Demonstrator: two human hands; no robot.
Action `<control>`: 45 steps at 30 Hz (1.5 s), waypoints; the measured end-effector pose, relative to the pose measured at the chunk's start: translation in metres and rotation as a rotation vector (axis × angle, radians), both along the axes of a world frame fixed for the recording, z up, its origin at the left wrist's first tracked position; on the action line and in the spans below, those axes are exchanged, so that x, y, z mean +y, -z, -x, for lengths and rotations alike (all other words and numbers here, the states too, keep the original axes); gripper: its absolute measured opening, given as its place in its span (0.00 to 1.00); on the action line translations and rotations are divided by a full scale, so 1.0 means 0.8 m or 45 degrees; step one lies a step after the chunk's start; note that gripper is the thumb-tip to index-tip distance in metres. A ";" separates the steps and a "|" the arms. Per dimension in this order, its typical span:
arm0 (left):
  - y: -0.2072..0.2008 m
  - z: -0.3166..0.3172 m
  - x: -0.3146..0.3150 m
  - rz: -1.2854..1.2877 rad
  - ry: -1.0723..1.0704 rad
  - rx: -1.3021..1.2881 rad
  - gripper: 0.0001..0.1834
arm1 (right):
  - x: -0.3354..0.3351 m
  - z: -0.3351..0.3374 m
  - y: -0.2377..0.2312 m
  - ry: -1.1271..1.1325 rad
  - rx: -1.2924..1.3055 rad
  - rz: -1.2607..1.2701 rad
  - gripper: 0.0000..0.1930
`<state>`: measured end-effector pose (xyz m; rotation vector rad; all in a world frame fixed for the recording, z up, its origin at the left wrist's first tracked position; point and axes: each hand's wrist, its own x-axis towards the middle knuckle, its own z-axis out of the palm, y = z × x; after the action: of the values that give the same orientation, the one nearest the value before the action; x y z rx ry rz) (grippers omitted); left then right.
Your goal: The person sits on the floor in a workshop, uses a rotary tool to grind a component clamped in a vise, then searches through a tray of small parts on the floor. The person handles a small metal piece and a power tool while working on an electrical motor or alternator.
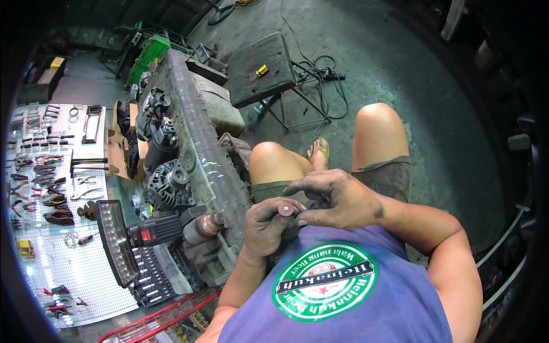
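Left hand (265, 224) pinches a round part (286, 209); right hand (338, 200) curls beside it, grip unclear in shadow. Work seems unfinished: the armature (203, 228) lies separate, left of both.

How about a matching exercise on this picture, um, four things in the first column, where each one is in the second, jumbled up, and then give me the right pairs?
Things
1. Yellow-and-black tool
2. Brown round-ended part
3. Red-handled pliers
4. Vented metal unit with a pulley

Places
A. In the person's left hand
B. On the workbench
C. On the dark-topped stool
D. On the white perforated panel

Right pairs
1-C, 2-A, 3-D, 4-B
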<state>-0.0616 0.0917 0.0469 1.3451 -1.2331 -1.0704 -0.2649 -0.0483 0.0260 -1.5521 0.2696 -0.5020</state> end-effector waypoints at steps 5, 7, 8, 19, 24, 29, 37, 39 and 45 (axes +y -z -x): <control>0.004 0.000 0.005 -0.041 -0.035 0.047 0.14 | 0.012 -0.010 0.006 0.035 0.030 -0.024 0.22; 0.007 -0.002 0.006 -0.018 -0.027 0.059 0.14 | 0.015 -0.013 0.005 0.072 -0.013 -0.056 0.20; 0.008 -0.003 0.006 -0.009 -0.025 0.051 0.14 | 0.016 -0.014 0.004 0.080 -0.034 -0.087 0.19; 0.019 -0.007 0.009 -0.033 -0.036 0.117 0.14 | 0.011 -0.011 -0.015 0.050 0.100 -0.149 0.18; 0.030 -0.010 0.006 -0.161 -0.014 -0.075 0.22 | 0.004 -0.018 -0.007 0.150 0.205 -0.314 0.19; 0.030 -0.029 -0.025 -0.257 -0.283 -0.190 0.24 | -0.016 -0.038 0.030 0.289 0.152 -0.388 0.27; 0.006 -0.092 -0.070 -0.151 -0.578 -0.210 0.13 | 0.001 -0.062 0.039 0.080 0.276 -0.424 0.25; 0.008 -0.094 -0.072 -0.182 -0.580 -0.017 0.16 | 0.015 -0.075 0.036 -0.030 0.303 -0.362 0.29; 0.016 -0.083 -0.069 -0.081 -0.428 0.553 0.23 | 0.024 -0.121 0.035 -0.361 0.383 -0.240 0.32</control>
<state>0.0046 0.0362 0.0343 1.2286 -0.6335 -1.0899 -0.1684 -0.0289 -0.0017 -1.4487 0.3113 -0.0180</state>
